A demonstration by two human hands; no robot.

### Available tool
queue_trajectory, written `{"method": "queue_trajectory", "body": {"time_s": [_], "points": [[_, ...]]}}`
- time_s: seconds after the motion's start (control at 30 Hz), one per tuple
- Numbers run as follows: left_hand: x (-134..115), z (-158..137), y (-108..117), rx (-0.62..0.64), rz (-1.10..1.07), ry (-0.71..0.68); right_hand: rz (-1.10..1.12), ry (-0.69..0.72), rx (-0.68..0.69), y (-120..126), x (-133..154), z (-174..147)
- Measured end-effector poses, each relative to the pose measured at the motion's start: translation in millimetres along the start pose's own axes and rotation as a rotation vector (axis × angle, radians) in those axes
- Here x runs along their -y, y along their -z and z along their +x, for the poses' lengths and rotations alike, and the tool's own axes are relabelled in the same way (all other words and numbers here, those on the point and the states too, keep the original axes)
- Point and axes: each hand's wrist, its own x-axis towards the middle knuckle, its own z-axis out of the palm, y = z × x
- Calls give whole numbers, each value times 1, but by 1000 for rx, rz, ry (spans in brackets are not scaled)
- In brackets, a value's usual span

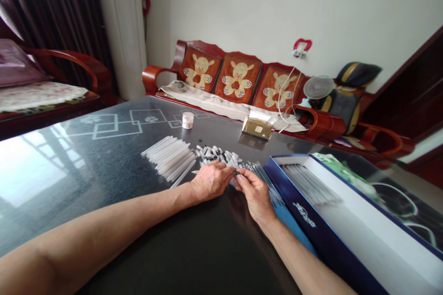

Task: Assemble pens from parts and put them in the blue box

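Note:
My left hand (213, 179) is closed around a pen, whose pale tip (195, 172) pokes out on the left side; the rest is hidden by my fingers. At the pen's other end, my right hand (254, 191) pinches a small black piece (236, 173), close against the left fingers. Just beyond both hands lies a heap of white and black pen caps (218, 152). Translucent white pen barrels (169, 159) are laid side by side to the left. Thin pen refills (265, 177) lie right of my right hand, partly hidden by it.
A long blue box (301, 214) with a white inside stands at the right, with a row of pens (308, 182) in its far end. Green-white packaging (342, 170) lies behind it. A small jar (188, 120) and a tissue box (258, 127) stand farther back on the dark table (114, 161).

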Motion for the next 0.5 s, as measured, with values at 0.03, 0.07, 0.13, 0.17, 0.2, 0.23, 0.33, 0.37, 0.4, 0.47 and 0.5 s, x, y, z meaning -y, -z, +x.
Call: {"method": "queue_trajectory", "body": {"time_s": [0.03,0.07,0.13,0.17,0.2,0.23,0.33,0.37,0.4,0.47,0.5], "points": [[1,0,-1,-4,2,-13,-6,-1,-2,0,0,0],[1,0,-2,-10,-1,-25,-10,-3,-5,0,-1,0],[2,0,-4,-23,-24,-48,-13,-6,-6,0,-2,0],[3,-1,-5,-31,-37,-58,-15,-5,-4,0,-2,0],[3,-1,-6,-38,-49,-66,-19,-4,0,0,-3,0],[3,-1,-6,-47,-58,-73,-27,1,4,0,-3,0],[4,-1,-7,-68,-62,-81,-79,29,10,1,-3,0],[4,-2,-6,-72,-58,-84,-109,41,10,1,-3,-1],[3,-2,-6,-76,-52,-89,-145,52,9,1,-3,-1],[2,-3,-5,-84,-34,-108,-226,63,9,1,0,-3],[2,-3,-4,-89,-24,-118,-266,65,12,1,2,-4]]}}
